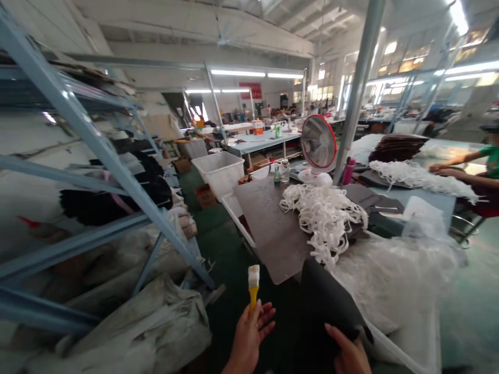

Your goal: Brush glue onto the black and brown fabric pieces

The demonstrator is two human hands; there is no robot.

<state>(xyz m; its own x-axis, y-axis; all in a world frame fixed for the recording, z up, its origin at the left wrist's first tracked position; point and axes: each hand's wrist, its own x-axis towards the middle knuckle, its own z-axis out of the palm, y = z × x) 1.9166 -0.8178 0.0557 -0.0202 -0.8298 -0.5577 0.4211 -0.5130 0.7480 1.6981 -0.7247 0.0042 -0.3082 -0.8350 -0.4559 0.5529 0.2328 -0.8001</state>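
Observation:
A paintbrush (253, 283) with a yellow handle and pale bristles stands bristles-up in my left hand (249, 332). The thumb presses its handle while the other fingers spread to the right. At the lower right, my right hand (348, 350) is closed on the edge of a black sheet (325, 296), thumb on top and the other fingers mostly hidden. This sheet looks bent and hangs in front of the table corner. Just beyond it lies a brown-grey tabletop (268, 234) bearing a tangled heap of white strips (323, 213).
Left of me stands a blue metal rack (97, 140) with wrapped rolls below. A white bin (220, 169) is ahead beside the aisle. A red-rimmed fan (318, 143) and clear plastic bags (397, 275) are to the right. Another person's arm (454, 161) reaches over the far-right table.

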